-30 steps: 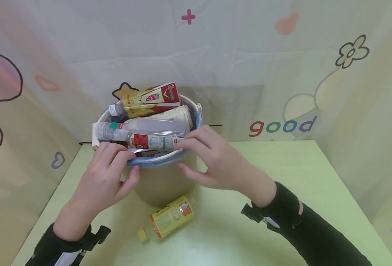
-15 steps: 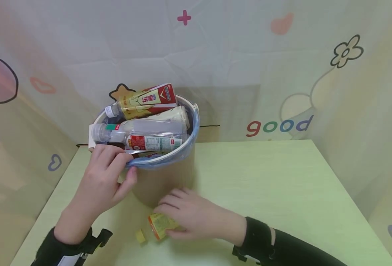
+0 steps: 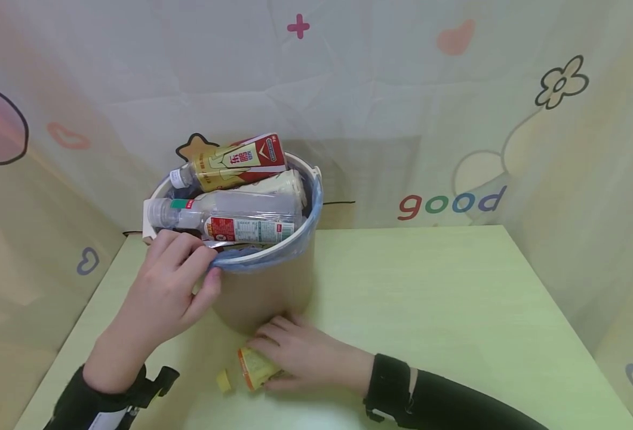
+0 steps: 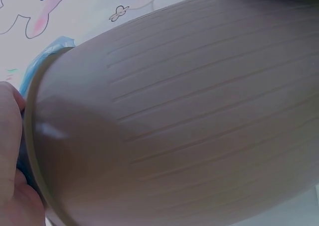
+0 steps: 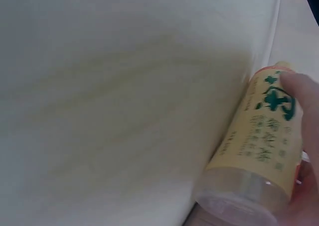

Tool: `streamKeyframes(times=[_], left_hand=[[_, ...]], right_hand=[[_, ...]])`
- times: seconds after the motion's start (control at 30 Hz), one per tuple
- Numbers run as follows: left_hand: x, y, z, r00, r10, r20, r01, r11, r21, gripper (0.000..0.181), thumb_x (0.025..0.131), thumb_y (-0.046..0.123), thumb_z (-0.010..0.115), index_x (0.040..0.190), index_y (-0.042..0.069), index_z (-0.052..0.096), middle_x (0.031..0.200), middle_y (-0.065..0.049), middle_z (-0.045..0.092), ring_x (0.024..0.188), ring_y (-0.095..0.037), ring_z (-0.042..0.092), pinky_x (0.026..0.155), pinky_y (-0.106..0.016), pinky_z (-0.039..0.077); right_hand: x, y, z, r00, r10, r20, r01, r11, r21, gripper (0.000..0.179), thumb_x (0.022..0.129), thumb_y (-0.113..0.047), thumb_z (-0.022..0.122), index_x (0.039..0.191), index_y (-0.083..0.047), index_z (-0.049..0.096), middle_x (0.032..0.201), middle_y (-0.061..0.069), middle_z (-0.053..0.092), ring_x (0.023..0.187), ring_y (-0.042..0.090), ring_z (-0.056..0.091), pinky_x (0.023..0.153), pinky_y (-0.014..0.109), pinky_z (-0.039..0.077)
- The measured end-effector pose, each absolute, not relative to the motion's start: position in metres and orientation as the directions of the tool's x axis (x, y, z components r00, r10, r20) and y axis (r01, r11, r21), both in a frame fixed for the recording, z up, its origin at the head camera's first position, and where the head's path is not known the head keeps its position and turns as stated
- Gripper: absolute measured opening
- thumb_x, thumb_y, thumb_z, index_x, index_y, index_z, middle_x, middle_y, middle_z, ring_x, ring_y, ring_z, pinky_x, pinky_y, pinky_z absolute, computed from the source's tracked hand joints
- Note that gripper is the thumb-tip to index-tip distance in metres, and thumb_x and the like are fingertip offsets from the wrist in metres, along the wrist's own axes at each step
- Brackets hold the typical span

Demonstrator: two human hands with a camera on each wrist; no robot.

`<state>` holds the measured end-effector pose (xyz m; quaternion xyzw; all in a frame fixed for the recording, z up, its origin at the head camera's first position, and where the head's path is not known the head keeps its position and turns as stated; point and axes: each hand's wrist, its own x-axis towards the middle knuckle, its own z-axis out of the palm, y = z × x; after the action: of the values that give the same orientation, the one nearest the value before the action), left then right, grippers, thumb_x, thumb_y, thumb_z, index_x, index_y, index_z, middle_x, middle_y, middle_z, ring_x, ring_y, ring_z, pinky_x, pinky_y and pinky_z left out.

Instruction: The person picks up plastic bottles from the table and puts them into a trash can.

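Observation:
A beige ribbed trash bin, lined with a blue bag, stands on the table heaped with empty bottles. My left hand grips the bin's near-left rim, thumb outside and fingers over the edge. At the bin's foot lies a plastic bottle with a yellow label and yellow cap. My right hand holds this bottle from above, covering much of it. In the right wrist view the thumb and fingers are round the bottle, whose clear base faces the camera.
On top of the bin lie a clear bottle with a red and white label, a gold and red bottle and a whitish container. The pale green table meets a printed curtain behind the bin.
My right hand has left the bin's right rim, come down towards me and taken hold of the yellow-labelled bottle. The left hand keeps its place on the rim.

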<state>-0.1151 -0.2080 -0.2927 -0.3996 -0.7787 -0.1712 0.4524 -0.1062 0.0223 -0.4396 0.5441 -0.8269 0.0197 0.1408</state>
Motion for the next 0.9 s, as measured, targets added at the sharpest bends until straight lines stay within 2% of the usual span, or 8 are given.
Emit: streamKeyframes(times=[0.27,0.43,0.7,0.9], left_hand=[[-0.115,-0.21,-0.292,-0.321,0.524,0.789,0.76,0.64,-0.116,0.023,0.092,0.022,0.044,0.09,0.003,0.056,0.088,-0.01,0.055,0.085,-0.032,0.048,0.078,-0.045,0.036],[-0.114,-0.213,-0.291,-0.357,0.553,0.752,0.746,0.654,-0.127,0.024,0.094,0.024,0.041,0.092,0.003,0.053,0.086,-0.008,0.052,0.085,-0.029,0.047,0.078,-0.044,0.035],[-0.113,-0.213,-0.291,-0.38,0.556,0.739,0.733,0.668,-0.126,0.026,0.095,0.026,0.04,0.092,0.003,0.052,0.086,-0.008,0.051,0.085,-0.028,0.046,0.079,-0.044,0.036],[-0.113,-0.212,-0.292,-0.383,0.555,0.739,0.731,0.671,-0.124,0.026,0.094,0.027,0.041,0.092,0.003,0.052,0.086,-0.008,0.052,0.085,-0.028,0.047,0.078,-0.044,0.036]], right_hand=[[-0.105,0.027,-0.444,-0.378,-0.895,0.237,-0.905,0.411,0.11,0.075,0.081,-0.064,0.061,0.14,-0.019,0.052,0.123,-0.004,0.057,0.115,0.015,0.053,0.107,0.036,0.034],[-0.105,0.034,-0.444,-0.408,-0.888,0.212,-0.897,0.433,0.092,0.078,0.079,-0.068,0.061,0.14,-0.02,0.052,0.123,-0.006,0.058,0.117,0.015,0.053,0.106,0.036,0.036],[-0.106,0.043,-0.446,-0.442,-0.874,0.204,-0.885,0.462,0.06,0.079,0.081,-0.071,0.056,0.141,-0.021,0.052,0.121,-0.007,0.059,0.113,0.013,0.055,0.095,0.032,0.042],[-0.109,0.048,-0.448,-0.446,-0.874,0.195,-0.883,0.465,0.064,0.081,0.081,-0.073,0.054,0.142,-0.021,0.051,0.122,-0.006,0.059,0.113,0.012,0.055,0.093,0.032,0.044]])
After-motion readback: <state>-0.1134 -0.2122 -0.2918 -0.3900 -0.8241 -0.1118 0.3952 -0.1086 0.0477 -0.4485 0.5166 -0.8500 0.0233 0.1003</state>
